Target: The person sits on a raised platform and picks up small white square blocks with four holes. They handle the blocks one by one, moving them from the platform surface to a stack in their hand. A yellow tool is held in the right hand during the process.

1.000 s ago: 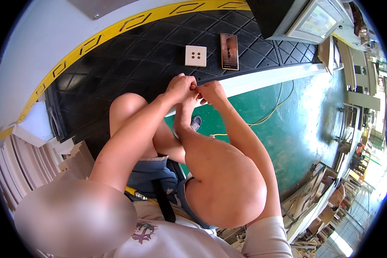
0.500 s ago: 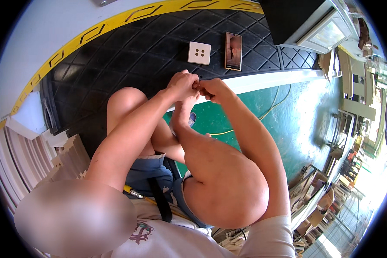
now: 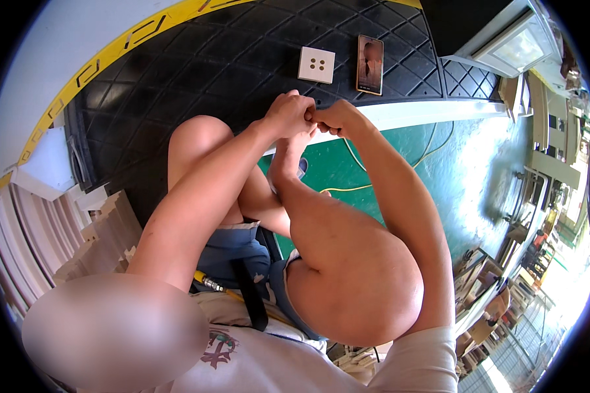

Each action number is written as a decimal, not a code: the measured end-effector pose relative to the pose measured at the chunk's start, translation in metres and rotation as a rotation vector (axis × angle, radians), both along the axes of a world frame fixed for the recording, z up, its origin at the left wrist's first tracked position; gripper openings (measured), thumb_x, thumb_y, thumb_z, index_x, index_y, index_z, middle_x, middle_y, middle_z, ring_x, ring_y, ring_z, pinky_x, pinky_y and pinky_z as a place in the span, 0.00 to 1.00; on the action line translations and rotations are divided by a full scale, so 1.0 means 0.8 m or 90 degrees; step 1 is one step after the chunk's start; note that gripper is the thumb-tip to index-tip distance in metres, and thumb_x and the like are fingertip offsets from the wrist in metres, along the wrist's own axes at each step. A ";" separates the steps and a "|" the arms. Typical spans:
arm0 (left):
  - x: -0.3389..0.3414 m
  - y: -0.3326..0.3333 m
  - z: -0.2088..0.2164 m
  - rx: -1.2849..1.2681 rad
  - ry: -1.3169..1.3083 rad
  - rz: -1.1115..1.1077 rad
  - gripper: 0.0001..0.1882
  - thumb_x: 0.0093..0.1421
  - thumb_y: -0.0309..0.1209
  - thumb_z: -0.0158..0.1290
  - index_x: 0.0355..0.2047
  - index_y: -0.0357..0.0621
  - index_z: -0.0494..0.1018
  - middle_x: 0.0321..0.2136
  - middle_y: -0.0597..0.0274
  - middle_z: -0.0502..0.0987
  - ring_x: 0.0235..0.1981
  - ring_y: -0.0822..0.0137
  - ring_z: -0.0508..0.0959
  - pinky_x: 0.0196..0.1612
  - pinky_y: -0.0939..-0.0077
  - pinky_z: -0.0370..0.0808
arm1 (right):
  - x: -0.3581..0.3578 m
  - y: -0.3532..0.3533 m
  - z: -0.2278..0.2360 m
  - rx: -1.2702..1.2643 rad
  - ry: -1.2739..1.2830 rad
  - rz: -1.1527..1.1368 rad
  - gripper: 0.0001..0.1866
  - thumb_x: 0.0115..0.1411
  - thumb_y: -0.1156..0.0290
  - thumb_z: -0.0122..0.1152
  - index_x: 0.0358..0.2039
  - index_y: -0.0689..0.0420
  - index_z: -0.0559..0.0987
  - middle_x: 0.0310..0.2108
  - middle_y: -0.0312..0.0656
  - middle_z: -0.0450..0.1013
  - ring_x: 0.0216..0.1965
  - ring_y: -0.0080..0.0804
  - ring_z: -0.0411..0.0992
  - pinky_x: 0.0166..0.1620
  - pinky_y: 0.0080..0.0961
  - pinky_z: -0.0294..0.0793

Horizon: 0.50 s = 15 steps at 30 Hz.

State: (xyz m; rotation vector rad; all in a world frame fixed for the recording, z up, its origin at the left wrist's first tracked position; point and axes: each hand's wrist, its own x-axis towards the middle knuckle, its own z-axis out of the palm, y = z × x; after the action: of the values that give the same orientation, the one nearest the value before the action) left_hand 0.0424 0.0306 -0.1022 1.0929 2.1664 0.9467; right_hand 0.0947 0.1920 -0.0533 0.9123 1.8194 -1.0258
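My left hand point(image 3: 288, 115) is closed at the toes of my raised bare foot point(image 3: 297, 141), its fingers curled. Against it, from the right, comes my right hand point(image 3: 341, 119), with thumb and fingers pinched together and the other fingers curled in. The two hands meet at the fingertips over the foot. Whatever lies between those fingertips is too small or hidden to make out. Just beyond the hands, a white square box point(image 3: 316, 65) with several dark round spots lies on a black quilted mat point(image 3: 242, 72). Beside it lies a smartphone point(image 3: 370, 65) with its screen lit.
A yellow-striped edge point(image 3: 137, 33) borders the mat. Below its white front edge point(image 3: 406, 116) is a green floor point(image 3: 387, 157) with a yellow cable point(image 3: 354, 188). Stacked pale boards point(image 3: 105, 229) stand at left, and a dark cabinet point(image 3: 469, 26) at far right.
The whole view has shifted a little, so the box, phone and hands sit further right and higher. My hands stay together at the foot, with much the same grip.
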 end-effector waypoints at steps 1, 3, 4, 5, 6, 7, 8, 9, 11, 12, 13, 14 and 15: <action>0.001 0.003 0.001 0.000 0.003 -0.004 0.12 0.47 0.35 0.66 0.31 0.43 0.81 0.28 0.60 0.83 0.38 0.55 0.79 0.44 0.60 0.77 | 0.006 0.002 -0.007 0.017 0.031 0.019 0.31 0.56 0.42 0.71 0.11 0.58 0.79 0.11 0.35 0.65 0.13 0.21 0.58 0.18 0.24 0.53; 0.003 0.008 0.003 -0.001 -0.012 -0.011 0.13 0.47 0.35 0.66 0.32 0.43 0.81 0.29 0.59 0.83 0.38 0.55 0.79 0.44 0.61 0.77 | 0.014 0.012 -0.020 0.053 0.059 0.069 0.32 0.56 0.40 0.69 0.11 0.57 0.80 0.10 0.36 0.67 0.13 0.23 0.62 0.19 0.25 0.59; 0.001 0.006 0.004 -0.006 -0.018 -0.010 0.13 0.48 0.35 0.66 0.32 0.43 0.81 0.29 0.59 0.83 0.38 0.55 0.79 0.44 0.61 0.77 | 0.009 0.009 -0.016 0.066 0.059 0.104 0.32 0.56 0.40 0.68 0.11 0.56 0.80 0.11 0.36 0.69 0.13 0.24 0.65 0.20 0.25 0.63; 0.001 0.003 0.005 -0.009 -0.024 -0.007 0.13 0.48 0.35 0.66 0.33 0.43 0.81 0.30 0.59 0.83 0.38 0.55 0.79 0.44 0.62 0.77 | 0.006 0.007 -0.011 0.080 0.058 0.139 0.32 0.56 0.39 0.68 0.11 0.56 0.81 0.11 0.37 0.71 0.14 0.25 0.69 0.21 0.26 0.67; 0.000 0.001 0.006 -0.011 -0.031 -0.004 0.14 0.48 0.35 0.66 0.33 0.43 0.81 0.30 0.59 0.83 0.38 0.55 0.79 0.44 0.62 0.77 | 0.005 0.003 -0.006 0.089 0.075 0.149 0.29 0.55 0.43 0.68 0.13 0.57 0.82 0.12 0.37 0.72 0.14 0.25 0.69 0.21 0.25 0.67; -0.001 0.000 0.006 -0.011 -0.036 -0.001 0.14 0.48 0.35 0.66 0.34 0.43 0.81 0.30 0.59 0.83 0.38 0.55 0.79 0.44 0.62 0.77 | 0.006 -0.001 0.003 0.100 0.092 0.159 0.26 0.54 0.47 0.69 0.15 0.58 0.82 0.14 0.38 0.74 0.15 0.24 0.70 0.20 0.25 0.66; -0.002 -0.001 0.006 -0.012 -0.041 0.000 0.14 0.48 0.35 0.67 0.34 0.43 0.81 0.30 0.59 0.84 0.38 0.55 0.79 0.44 0.63 0.77 | 0.006 -0.004 0.009 0.112 0.110 0.170 0.24 0.54 0.50 0.70 0.17 0.60 0.83 0.16 0.39 0.76 0.15 0.24 0.70 0.20 0.25 0.65; -0.003 -0.002 0.006 -0.012 -0.046 0.002 0.14 0.49 0.36 0.67 0.34 0.42 0.81 0.31 0.58 0.84 0.38 0.55 0.79 0.45 0.63 0.77 | 0.005 -0.004 0.008 0.115 0.129 0.198 0.23 0.54 0.50 0.69 0.18 0.59 0.84 0.16 0.39 0.76 0.16 0.25 0.72 0.20 0.25 0.67; -0.003 0.002 0.007 -0.009 -0.051 -0.009 0.14 0.49 0.36 0.67 0.34 0.42 0.81 0.31 0.58 0.84 0.38 0.55 0.79 0.45 0.63 0.77 | 0.012 0.002 0.000 0.129 0.163 0.248 0.21 0.53 0.51 0.69 0.21 0.58 0.85 0.17 0.39 0.78 0.17 0.26 0.75 0.21 0.25 0.69; -0.003 0.004 0.007 -0.008 -0.050 -0.017 0.14 0.49 0.35 0.67 0.34 0.42 0.81 0.31 0.58 0.84 0.39 0.55 0.79 0.45 0.63 0.77 | 0.016 0.005 -0.003 0.145 0.167 0.248 0.23 0.54 0.48 0.67 0.20 0.57 0.85 0.17 0.39 0.78 0.18 0.26 0.76 0.24 0.25 0.73; -0.004 0.004 0.007 -0.009 -0.048 -0.023 0.14 0.49 0.35 0.67 0.34 0.42 0.81 0.31 0.58 0.84 0.39 0.55 0.79 0.45 0.63 0.77 | 0.017 0.004 -0.003 0.159 0.172 0.250 0.25 0.56 0.45 0.65 0.19 0.55 0.85 0.17 0.38 0.79 0.19 0.27 0.77 0.27 0.25 0.76; -0.005 0.004 0.007 -0.014 -0.047 -0.023 0.14 0.48 0.35 0.67 0.34 0.42 0.81 0.31 0.58 0.84 0.39 0.55 0.79 0.45 0.63 0.77 | 0.017 0.003 -0.003 0.173 0.177 0.252 0.27 0.57 0.42 0.64 0.18 0.54 0.86 0.17 0.37 0.79 0.20 0.27 0.78 0.30 0.25 0.80; -0.005 0.005 0.007 -0.019 -0.045 -0.022 0.14 0.48 0.35 0.67 0.34 0.42 0.81 0.32 0.58 0.84 0.39 0.55 0.79 0.45 0.63 0.77 | 0.018 0.005 -0.002 0.133 0.140 0.181 0.24 0.57 0.45 0.65 0.19 0.54 0.86 0.19 0.38 0.80 0.19 0.26 0.77 0.28 0.24 0.78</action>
State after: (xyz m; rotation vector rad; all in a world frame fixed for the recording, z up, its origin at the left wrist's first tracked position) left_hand 0.0384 0.0347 -0.0964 1.0640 2.0915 0.9218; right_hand 0.1092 0.1960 -0.0550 0.6536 2.1987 -0.7910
